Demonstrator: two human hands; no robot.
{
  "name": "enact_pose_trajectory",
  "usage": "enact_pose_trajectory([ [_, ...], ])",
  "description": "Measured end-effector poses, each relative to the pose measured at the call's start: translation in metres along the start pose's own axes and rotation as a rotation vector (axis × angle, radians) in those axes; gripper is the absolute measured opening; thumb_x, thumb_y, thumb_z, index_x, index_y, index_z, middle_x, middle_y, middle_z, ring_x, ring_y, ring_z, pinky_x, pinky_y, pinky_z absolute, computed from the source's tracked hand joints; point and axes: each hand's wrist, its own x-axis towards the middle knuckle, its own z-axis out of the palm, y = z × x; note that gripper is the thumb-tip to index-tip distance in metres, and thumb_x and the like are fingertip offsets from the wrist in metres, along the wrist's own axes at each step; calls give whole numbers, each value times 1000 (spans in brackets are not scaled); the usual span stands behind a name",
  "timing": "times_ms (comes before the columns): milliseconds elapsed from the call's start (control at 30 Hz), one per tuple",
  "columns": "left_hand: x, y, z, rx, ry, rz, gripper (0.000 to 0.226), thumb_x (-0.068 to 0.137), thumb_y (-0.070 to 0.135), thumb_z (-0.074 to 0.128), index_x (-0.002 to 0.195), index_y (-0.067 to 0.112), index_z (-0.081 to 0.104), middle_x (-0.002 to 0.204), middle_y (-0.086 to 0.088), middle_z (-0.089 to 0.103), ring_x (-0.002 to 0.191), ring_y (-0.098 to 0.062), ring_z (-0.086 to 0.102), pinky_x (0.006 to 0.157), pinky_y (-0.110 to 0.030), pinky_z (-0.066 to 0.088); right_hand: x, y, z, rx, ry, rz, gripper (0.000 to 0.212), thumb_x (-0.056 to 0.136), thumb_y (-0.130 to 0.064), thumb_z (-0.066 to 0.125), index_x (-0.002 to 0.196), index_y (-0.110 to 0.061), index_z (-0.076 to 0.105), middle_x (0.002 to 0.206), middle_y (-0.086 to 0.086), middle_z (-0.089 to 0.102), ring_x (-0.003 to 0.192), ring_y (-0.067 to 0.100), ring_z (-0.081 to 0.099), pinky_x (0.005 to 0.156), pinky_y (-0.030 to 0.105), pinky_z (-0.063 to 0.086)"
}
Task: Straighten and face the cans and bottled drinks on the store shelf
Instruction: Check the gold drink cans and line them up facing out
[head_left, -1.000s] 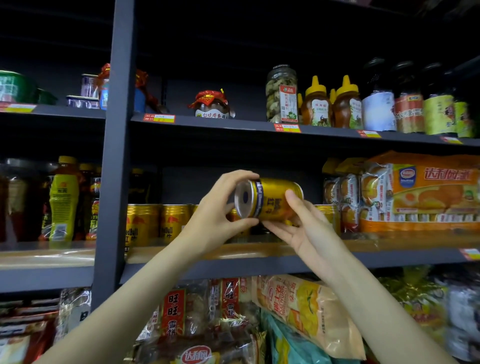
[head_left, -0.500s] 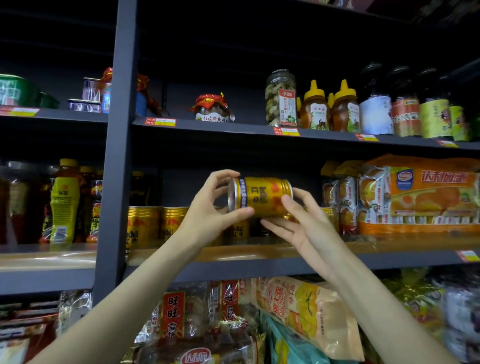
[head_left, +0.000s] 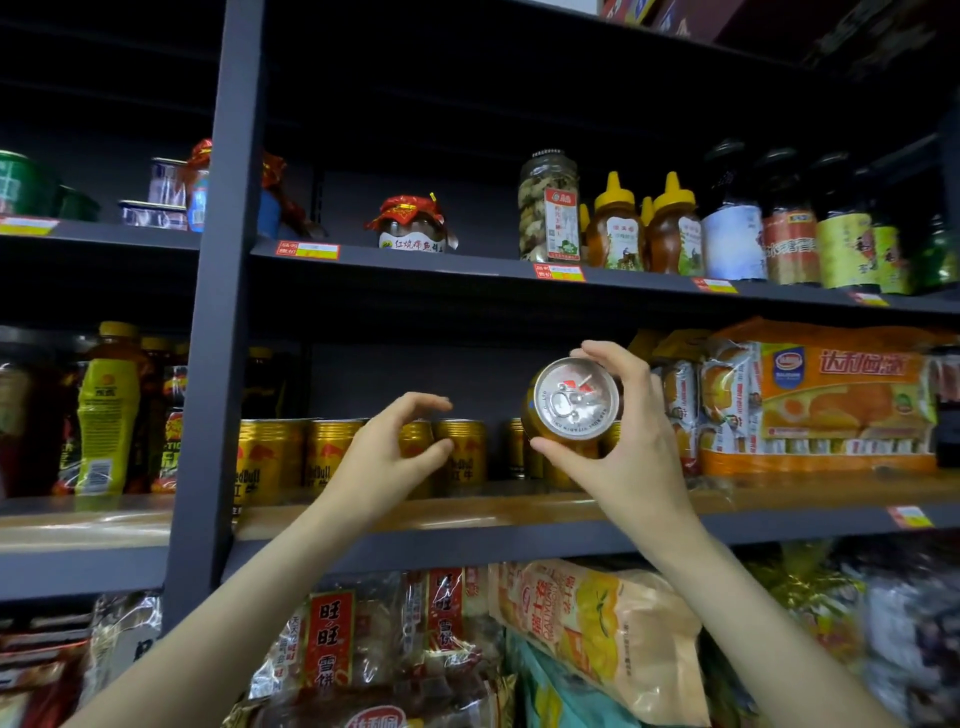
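Observation:
My right hand (head_left: 631, 452) grips a gold can (head_left: 575, 399) in front of the middle shelf, its silver pull-tab top turned toward me. My left hand (head_left: 387, 457) hovers to its left with fingers loosely curled and nothing in them, just in front of a row of gold cans (head_left: 462, 449) standing on the wooden shelf board (head_left: 467, 512). More gold cans (head_left: 270, 457) stand further left with red-bull labels facing out. Yellow-labelled drink bottles (head_left: 106, 410) stand in the left bay.
A dark upright post (head_left: 218, 312) divides the two bays. Orange snack packs (head_left: 831, 400) fill the right of the middle shelf. Jars, honey bottles (head_left: 618, 223) and dark bottles line the shelf above. Bagged snacks (head_left: 597, 634) hang below.
My left hand has let go of the can and moved left. My right hand now holds the can alone, shifted right and turned so its top faces me.

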Motion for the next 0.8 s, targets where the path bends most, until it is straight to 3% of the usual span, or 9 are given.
enact_pose_trajectory([
  [133,2,2,5,35,-13,-7,32,88,18,60,119,25,53,122,11,54,117,-2,45,93,-14,33,0,1,-4,34,16,1,74,67,-19,85,123,-33,39,122,-15,46,116,5,45,93,4,35],
  [200,3,1,8,94,-16,11,31,89,19,59,118,25,53,120,12,54,113,-1,47,87,-4,32,3,-2,-9,351,54,285,66,64,-28,83,117,-35,44,120,-13,54,111,5,54,92,20,48],
  [267,3,0,9,150,-6,14,30,90,19,58,119,24,52,118,13,53,98,1,49,76,2,34,5,1,-11,726,97,661,57,63,-36,76,114,-29,51,116,0,61,106,16,61,87,37,54],
  [300,4,-2,9,175,1,10,30,90,19,58,119,24,52,118,12,53,95,1,49,76,0,36,5,4,-12,860,102,809,50,67,-35,72,112,-25,53,112,5,62,104,21,62,84,39,54],
  [367,5,-7,8,260,17,15,31,89,19,58,120,22,53,119,9,55,107,-5,49,93,-13,37,5,12,-11,1057,104,992,32,79,-31,67,107,-20,58,105,8,64,99,24,63,79,39,54],
  [467,10,-22,11,557,47,100,32,87,22,62,118,19,56,120,1,58,121,-19,48,110,-36,18,10,21,-8,1137,23,1065,28,87,-31,61,110,-16,61,102,10,68,96,23,64,84,40,53],
  [567,14,-34,17,713,49,69,40,85,35,52,119,16,59,121,-4,60,121,-26,50,109,-45,20,27,30,-2,940,-33,976,21,86,-33,63,104,-21,62,102,9,67,96,23,64,85,39,52],
  [733,15,-43,24,789,73,35,52,83,42,27,113,18,61,109,0,64,106,-23,58,103,-45,32,65,42,24,95,-289,482,27,80,-36,71,99,-24,55,98,-7,56,89,9,54,64,21,43],
  [800,15,-46,24,800,95,50,52,81,41,26,112,19,61,105,1,64,102,-22,58,101,-45,34,76,49,42,-111,-435,386,33,78,-41,73,98,-25,53,100,-6,53,90,12,53,63,22,43],
])
